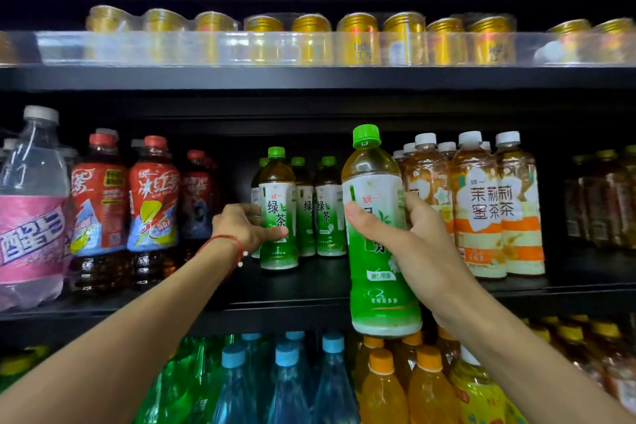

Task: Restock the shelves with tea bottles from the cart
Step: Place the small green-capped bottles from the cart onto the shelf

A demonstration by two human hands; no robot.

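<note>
Head view. Grips in the right hand [416, 241] a green tea bottle [378, 251], upright, raised just in front of the middle shelf [309, 282]: ribbed green cap, smooth clear plastic, white-to-green label reading 统一, lower characters covered by the thumb. Curls the left hand [241, 220] round a second green tea bottle [278, 217] standing on that shelf, labelled 绿茶. Wears a red cord bracelet [230, 244] on the left wrist. Leftward, red 冰红茶 bottles [153, 203]; rightward, white-capped 茉莉蜜茶 bottles [481, 206]; above, gold cans [358, 38] behind a clear plastic rail [206, 48].
</note>
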